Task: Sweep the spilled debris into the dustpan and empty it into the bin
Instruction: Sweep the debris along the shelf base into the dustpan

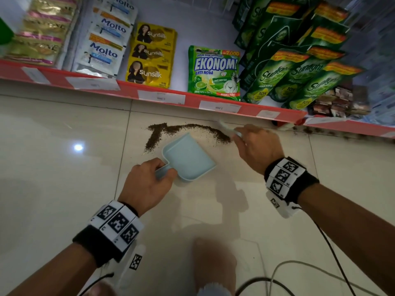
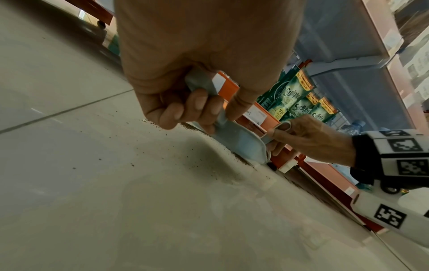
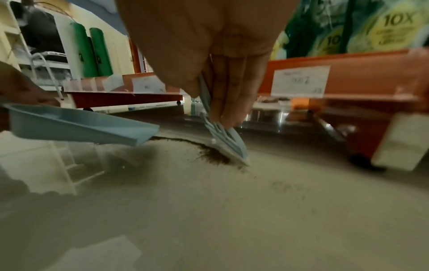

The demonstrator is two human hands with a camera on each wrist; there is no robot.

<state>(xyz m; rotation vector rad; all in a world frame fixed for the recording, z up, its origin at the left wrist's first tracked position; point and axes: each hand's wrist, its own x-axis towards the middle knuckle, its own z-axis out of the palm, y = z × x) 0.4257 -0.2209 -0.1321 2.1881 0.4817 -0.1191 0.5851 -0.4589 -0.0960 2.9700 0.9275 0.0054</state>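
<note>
Dark brown debris (image 1: 188, 128) lies in a curved line on the pale floor tiles in front of the shelf. My left hand (image 1: 147, 180) grips the handle of a light blue dustpan (image 1: 188, 157), whose open lip points at the debris; the pan is tilted with its lip near the floor (image 3: 139, 135). My right hand (image 1: 254, 146) holds a small light blue brush (image 3: 226, 144), its bristles down on the right end of the debris (image 3: 209, 154). In the left wrist view my fingers (image 2: 197, 108) wrap the dustpan handle (image 2: 204, 86). No bin is in view.
A low red shelf edge (image 1: 192, 99) with price labels runs just behind the debris, stocked with Sunsilk, Ekonomi (image 1: 213, 71) and Sunlight (image 1: 288, 75) packs. Cables (image 1: 299, 265) trail across the floor near my right arm. More dark specks lie under the shelf at right (image 1: 320, 131).
</note>
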